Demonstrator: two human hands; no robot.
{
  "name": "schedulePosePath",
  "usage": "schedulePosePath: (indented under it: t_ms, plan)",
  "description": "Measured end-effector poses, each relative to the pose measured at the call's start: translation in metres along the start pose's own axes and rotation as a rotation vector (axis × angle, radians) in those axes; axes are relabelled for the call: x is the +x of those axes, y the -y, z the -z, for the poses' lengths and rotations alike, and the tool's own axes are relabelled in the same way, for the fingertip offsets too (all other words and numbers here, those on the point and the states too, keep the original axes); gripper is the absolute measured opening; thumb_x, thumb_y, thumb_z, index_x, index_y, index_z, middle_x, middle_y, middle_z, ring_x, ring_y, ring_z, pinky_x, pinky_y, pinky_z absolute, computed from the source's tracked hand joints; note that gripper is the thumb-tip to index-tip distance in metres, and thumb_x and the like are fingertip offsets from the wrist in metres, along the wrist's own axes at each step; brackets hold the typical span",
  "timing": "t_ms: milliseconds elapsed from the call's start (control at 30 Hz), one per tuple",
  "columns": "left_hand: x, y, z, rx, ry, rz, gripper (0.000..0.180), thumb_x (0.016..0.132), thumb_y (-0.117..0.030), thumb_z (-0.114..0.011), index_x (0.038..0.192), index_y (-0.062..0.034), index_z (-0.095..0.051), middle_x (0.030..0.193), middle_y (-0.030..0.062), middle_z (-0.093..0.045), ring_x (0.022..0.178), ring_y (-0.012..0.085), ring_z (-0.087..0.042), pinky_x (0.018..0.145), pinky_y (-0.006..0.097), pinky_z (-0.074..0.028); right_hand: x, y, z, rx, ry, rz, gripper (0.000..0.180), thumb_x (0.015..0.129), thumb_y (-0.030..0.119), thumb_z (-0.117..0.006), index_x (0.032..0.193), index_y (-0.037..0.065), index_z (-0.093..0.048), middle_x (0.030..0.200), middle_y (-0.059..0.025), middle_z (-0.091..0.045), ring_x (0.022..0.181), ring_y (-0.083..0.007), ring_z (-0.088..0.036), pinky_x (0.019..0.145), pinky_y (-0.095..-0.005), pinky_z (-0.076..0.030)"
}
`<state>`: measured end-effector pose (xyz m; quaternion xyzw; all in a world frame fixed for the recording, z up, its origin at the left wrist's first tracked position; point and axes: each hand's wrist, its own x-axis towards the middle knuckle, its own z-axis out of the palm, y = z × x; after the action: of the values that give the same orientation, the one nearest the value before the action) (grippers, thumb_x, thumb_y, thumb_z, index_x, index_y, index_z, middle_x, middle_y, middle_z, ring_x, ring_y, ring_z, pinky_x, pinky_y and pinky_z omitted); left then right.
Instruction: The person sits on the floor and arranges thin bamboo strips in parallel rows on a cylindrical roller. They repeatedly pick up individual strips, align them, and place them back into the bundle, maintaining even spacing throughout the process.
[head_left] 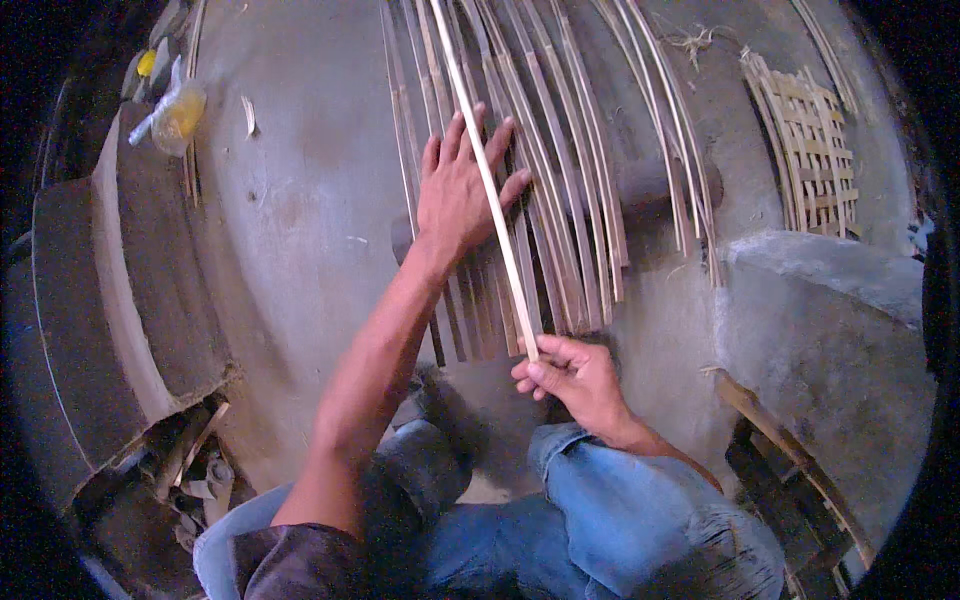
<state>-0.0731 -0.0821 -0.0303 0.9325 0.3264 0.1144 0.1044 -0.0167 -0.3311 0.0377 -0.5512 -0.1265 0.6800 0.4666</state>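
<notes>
Bamboo strip (487,180), thin and pale, pinched by right hand (570,380); left hand (462,190) lies seemingly flat on slats (560,200)

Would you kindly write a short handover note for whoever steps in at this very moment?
Left hand: flat, fingers spread, pressing on the bamboo strips laid side by side on the floor.
Right hand: pinching the near end of one pale strip, which runs away across the left hand.
Nearby: a woven mat piece at upper right, a plastic bottle at upper left.
Done: many strips laid out in a row.
Left: the pale strip is not yet lying among the others.
</notes>
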Motion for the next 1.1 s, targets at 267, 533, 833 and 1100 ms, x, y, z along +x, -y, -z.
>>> schedulePosePath:
  t_ms: [267, 533, 833, 1100]
  plan:
    - [-0.003, 0.021, -0.004, -0.054, -0.01, 0.01, 0.063, 0.098, -0.051, -0.043, 0.15, -0.0168, -0.035, 0.156, 0.0114, -0.033, 0.145, 0.0347, -0.027, 0.117, 0.057, -0.019, 0.0, -0.026, -0.007, 0.27, 0.02, -0.097, 0.024, 0.083, 0.011, -0.079, 0.096, 0.005, -0.06, 0.079, -0.0058, -0.066, 0.068, -0.0106, -0.063, 0.064, -0.0233, -0.053]
    - [-0.01, 0.078, -0.007, -0.089, -0.042, 0.105, 0.055, 0.097, -0.037, -0.052, 0.146, -0.0143, -0.043, 0.155, 0.0101, -0.036, 0.144, 0.0352, -0.028, 0.115, 0.055, -0.024, 0.011, -0.051, -0.021, 0.251, -0.003, -0.202, 0.025, 0.082, 0.009, -0.079, 0.085, 0.009, -0.054, 0.073, -0.0012, -0.059, 0.064, -0.0096, -0.057, 0.058, -0.0244, -0.049]
    - [-0.011, 0.079, -0.014, -0.243, -0.127, 0.083, 0.043, 0.1, -0.027, -0.048, 0.139, -0.0097, -0.051, 0.15, 0.0148, -0.042, 0.142, 0.0401, -0.031, 0.116, 0.047, -0.027, 0.031, -0.059, -0.03, 0.171, -0.02, -0.344, 0.029, 0.081, 0.019, -0.081, 0.093, 0.006, -0.059, 0.079, -0.0017, -0.061, 0.065, -0.0108, -0.057, 0.059, -0.0253, -0.047]
    - [-0.011, 0.08, -0.013, -0.243, -0.155, 0.048, 0.043, 0.098, -0.022, -0.05, 0.137, -0.0041, -0.051, 0.147, 0.0179, -0.044, 0.14, 0.0417, -0.033, 0.117, 0.046, -0.026, 0.027, -0.062, -0.033, 0.46, -0.019, -0.354, 0.019, 0.087, 0.016, -0.075, 0.097, 0.005, -0.062, 0.085, -0.0032, -0.064, 0.073, -0.0122, -0.062, 0.066, -0.0248, -0.053]
